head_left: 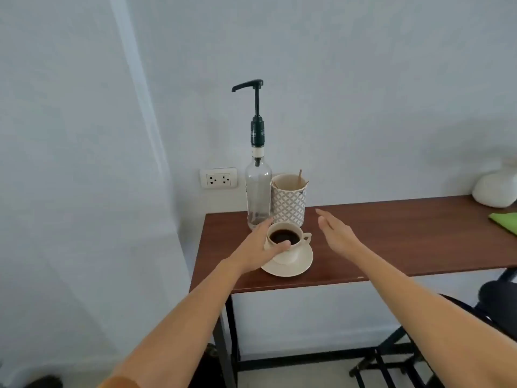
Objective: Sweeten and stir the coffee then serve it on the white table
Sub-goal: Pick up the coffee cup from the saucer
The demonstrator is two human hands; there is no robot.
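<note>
A cream cup (291,254) full of black coffee (284,236) stands on a cream saucer (300,264) near the left end of a brown wooden table (391,242). My left hand (258,247) wraps around the cup's left side, thumb on the near rim. My right hand (335,233) hovers flat and open to the right of the cup, touching nothing. Behind the cup stands a clear glass syrup bottle (258,191) with a tall dark pump (256,107), its spout pointing left. Beside it a patterned holder (289,203) contains wooden stirrers (300,177).
A wall socket (218,178) sits behind the bottle. At the table's right end are a white rounded object (495,190) and a green cloth (505,221). A dark chair (498,301) and black frame (391,365) stand below right. The wall is close behind.
</note>
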